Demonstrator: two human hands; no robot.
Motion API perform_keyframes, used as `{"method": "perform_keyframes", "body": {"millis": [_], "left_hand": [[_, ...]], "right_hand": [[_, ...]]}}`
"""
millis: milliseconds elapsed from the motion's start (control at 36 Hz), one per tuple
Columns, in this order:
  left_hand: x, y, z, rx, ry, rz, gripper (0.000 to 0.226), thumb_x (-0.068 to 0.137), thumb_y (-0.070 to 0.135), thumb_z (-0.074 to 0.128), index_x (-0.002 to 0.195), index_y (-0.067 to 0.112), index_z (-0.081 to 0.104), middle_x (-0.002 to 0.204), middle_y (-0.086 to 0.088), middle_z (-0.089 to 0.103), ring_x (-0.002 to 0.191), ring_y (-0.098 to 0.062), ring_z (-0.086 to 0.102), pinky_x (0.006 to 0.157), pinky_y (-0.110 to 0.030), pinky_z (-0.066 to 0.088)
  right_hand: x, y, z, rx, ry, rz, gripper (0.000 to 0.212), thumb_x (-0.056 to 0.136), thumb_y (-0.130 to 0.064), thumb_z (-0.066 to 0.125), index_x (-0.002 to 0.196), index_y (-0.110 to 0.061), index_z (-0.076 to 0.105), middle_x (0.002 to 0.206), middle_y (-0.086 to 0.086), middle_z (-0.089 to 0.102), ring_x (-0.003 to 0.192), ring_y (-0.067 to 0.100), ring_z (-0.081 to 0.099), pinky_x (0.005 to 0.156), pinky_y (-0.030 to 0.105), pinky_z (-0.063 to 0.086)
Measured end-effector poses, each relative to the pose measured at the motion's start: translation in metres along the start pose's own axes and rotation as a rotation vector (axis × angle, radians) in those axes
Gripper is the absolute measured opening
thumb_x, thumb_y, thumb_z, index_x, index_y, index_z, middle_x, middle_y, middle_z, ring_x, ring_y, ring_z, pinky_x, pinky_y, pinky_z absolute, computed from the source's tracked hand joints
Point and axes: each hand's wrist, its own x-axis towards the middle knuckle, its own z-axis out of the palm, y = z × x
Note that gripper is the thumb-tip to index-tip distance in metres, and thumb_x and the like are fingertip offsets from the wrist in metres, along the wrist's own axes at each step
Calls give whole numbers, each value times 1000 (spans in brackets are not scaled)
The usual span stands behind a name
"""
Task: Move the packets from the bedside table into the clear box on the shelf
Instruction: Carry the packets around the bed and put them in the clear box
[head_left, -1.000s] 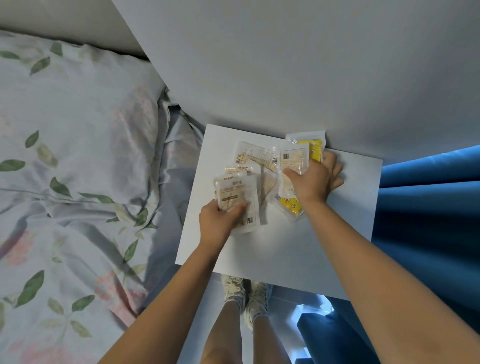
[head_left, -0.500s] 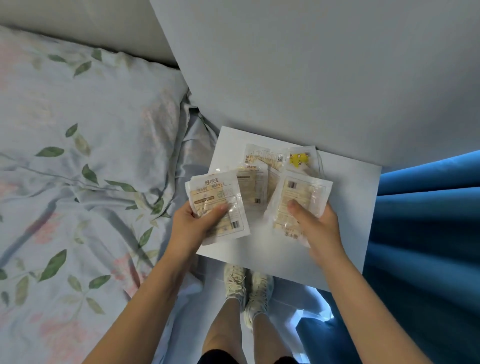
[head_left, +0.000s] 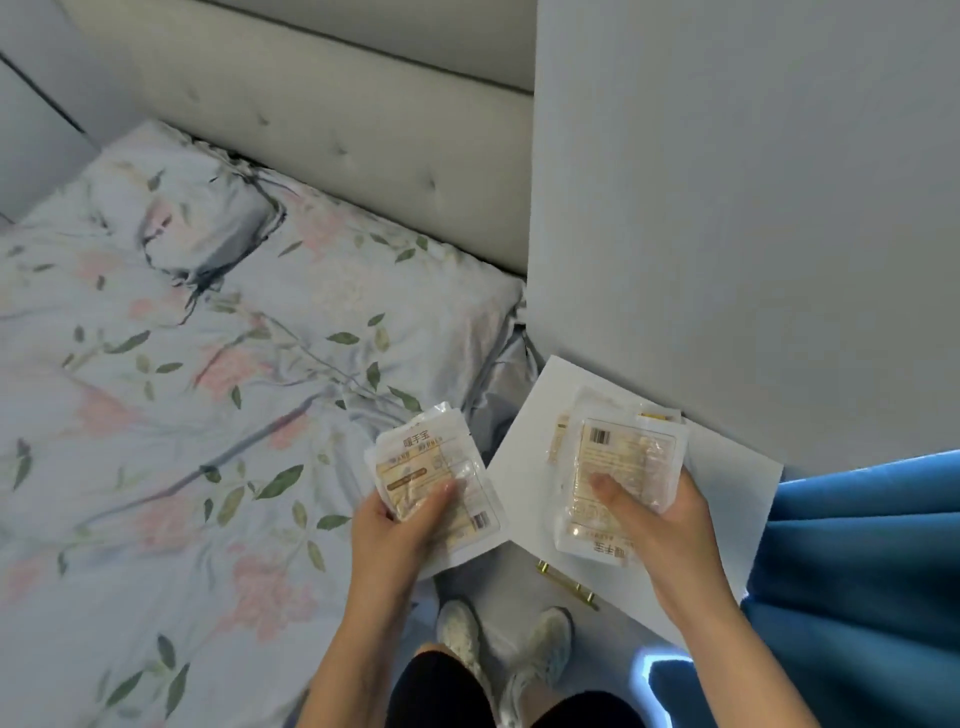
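Left hand (head_left: 402, 525): thumb and fingers clamped on a small stack of packets (head_left: 431, 480), held over the bed edge.
Right hand (head_left: 670, 525): clamped on a second stack (head_left: 618, 483), thumb pressed on its face, above the bedside table (head_left: 727, 478).
Left behind: a few packets (head_left: 563, 439) lie just beyond the right fingertips.
Progress: early; the carry seems yet to come, the clear box is out of view.
Look: flat, clear-edged beige sachets with barcodes, glossy and likely slippery.
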Motion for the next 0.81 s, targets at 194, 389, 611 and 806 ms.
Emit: {"method": "perform_keyframes", "body": {"millis": [194,389,611,806], "left_hand": [[-43,47,-55,-71,54,76,13,79,8,73,90,15,71,86,-1,76,82,-20,73,71,-32,59],[-90,58,-133,-161,146,125,15,79,2,72,92,11,70,84,-1,76,78,-19,73,60,-23,57],[-166,26,-269,-225,362,81,19,79,8,74,96,13,71,93,-3,76,85,-18,73,73,-33,60],[-251,-17,-405,-326,586,86,19,78,7,74,94,17,70,88,2,76,82,-15,73,68,-27,59]], "right_hand": [[-55,-36,43,-82,-157,-43,35,76,-12,75,106,-25,63,95,-9,74,87,5,70,70,25,56],[-118,-41,105,-212,-392,-94,33,77,-11,74,107,-20,65,95,-8,75,87,8,71,65,20,57],[-210,-8,198,-350,-580,-122,29,78,-12,75,104,-20,65,96,-4,74,87,11,72,69,28,59],[-315,50,282,-408,-739,-117,32,75,-13,76,104,-21,64,95,-4,74,88,12,71,73,32,59]]}}
